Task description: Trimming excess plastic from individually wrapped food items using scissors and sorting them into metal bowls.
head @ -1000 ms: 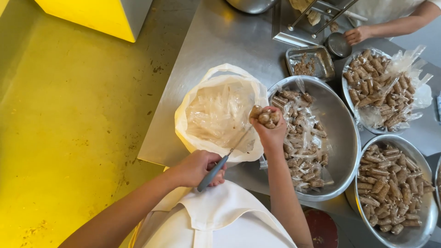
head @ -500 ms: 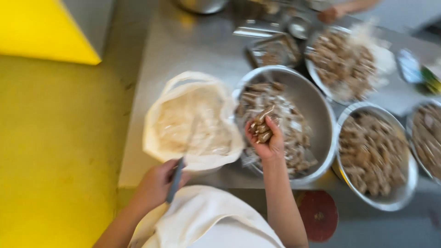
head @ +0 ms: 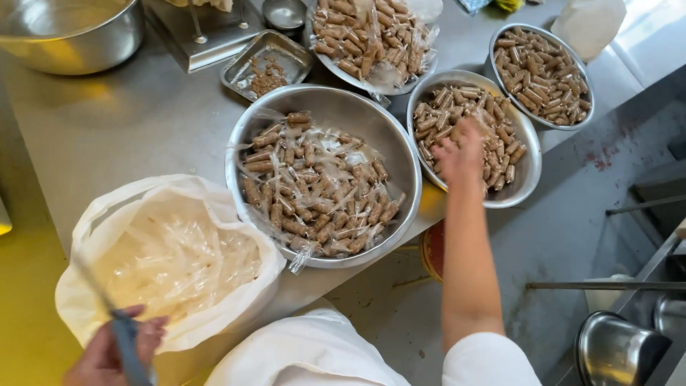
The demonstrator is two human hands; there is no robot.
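The knife (head: pixel 118 325) has a grey handle and a thin blade; it stands steeply, blade tip up, gripped at the handle by the left hand (head: pixel 107 354) at the near rim of the white bag (head: pixel 86 221). The bag lies open on the steel counter, full of clear crumpled wrappers. The steel bowl (head: pixel 525 168), right of the bag, holds short brown unwrapped rolls; the right hand (head: pixel 457 154) hovers just above them, blurred.
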